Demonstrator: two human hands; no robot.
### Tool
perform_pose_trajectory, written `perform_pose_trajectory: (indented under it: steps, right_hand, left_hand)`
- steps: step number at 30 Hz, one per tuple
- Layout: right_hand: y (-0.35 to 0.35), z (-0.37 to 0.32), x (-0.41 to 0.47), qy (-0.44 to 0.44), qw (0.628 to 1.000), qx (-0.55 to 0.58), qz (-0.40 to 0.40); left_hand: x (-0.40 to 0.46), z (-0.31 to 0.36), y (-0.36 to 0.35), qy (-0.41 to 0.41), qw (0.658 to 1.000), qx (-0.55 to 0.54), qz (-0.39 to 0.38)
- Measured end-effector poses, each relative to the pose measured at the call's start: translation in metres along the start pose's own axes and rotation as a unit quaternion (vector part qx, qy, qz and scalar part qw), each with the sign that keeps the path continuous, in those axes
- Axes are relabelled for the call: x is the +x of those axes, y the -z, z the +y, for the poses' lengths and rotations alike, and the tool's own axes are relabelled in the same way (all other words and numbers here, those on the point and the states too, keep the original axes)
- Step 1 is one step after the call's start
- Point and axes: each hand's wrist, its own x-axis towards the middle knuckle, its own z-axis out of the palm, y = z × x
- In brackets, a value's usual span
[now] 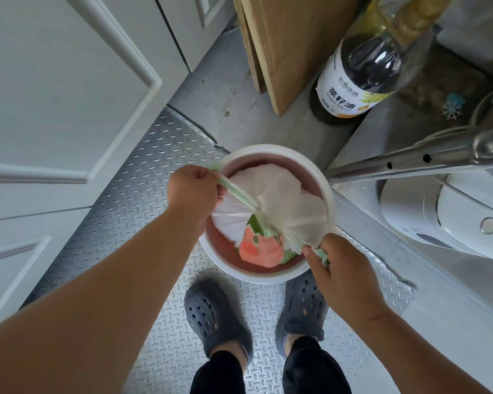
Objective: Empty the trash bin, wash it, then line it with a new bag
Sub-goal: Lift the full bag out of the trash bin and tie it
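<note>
The trash bin stands on the bumpy metal floor, right below both hands and just in front of the person's dark clogs. It is round, with a white rim and a reddish inside. The old trash bag is still in it. The bag is thin and white, with pale green strips at the top.

The left hand is closed tight on one green strip, at the far left side of the bin. The right hand is closed on the other strip, at the near right side. The two strips are pulled tight and cross over the middle of the bag, between the hands. Under the crossing, something pink and something green show through a gap.

This looks like the very first step: tying the full bag shut so it can come out. Washing the bin and putting in a new bag are not yet done.

Next, the hands will likely need to pull the strips into a knot and close that gap, so nothing spills. Then the bag must go straight up and out. The thin plastic could rip, so a slow, steady pull seems best.

A dark oil bottle stands well beyond the right hand. A shiny metal pipe juts in above that hand.
</note>
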Motion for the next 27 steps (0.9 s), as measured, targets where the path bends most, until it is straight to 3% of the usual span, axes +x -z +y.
perform_pose_trajectory:
  steps: [9,17,21,24,27]
  right_hand:
    - [0.010,0.012,-0.003,-0.044,0.999,-0.004,0.001]
    - [0.025,-0.030,0.023,-0.075,0.993,0.052,0.075]
    - [0.019,-0.073,0.054,-0.050,0.993,0.104,0.005]
    - [0.015,-0.089,0.076,-0.046,0.990,0.120,-0.060]
    - [0.014,-0.094,0.081,-0.031,0.992,0.069,-0.104]
  left_hand:
    - [0.000,-0.001,-0.002,-0.008,1.000,-0.014,0.024]
    - [-0.043,0.017,0.005,-0.104,0.989,-0.018,-0.106]
    - [-0.078,0.019,0.000,-0.123,0.978,0.019,-0.169]
    - [-0.089,0.019,0.000,-0.146,0.973,0.053,-0.172]
    - [-0.089,0.019,0.007,-0.131,0.974,0.059,-0.177]
